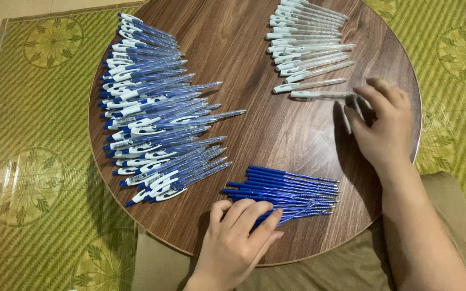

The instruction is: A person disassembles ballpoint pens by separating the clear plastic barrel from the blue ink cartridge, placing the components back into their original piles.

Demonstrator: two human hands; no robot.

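Head view: left grip (238,234) rests flat and empty on refills (287,193), steadying them; right grip (381,121) pinches one barrel (322,95) beside the barrel row (308,43). Pens (152,113) lie well clear.

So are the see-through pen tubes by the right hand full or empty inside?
Empty, it seems. The clear tubes look see-through with no blue showing, while the blue refills lie apart by the left hand, near the right hand.

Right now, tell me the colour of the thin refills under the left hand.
Blue refills, seen in the head view.
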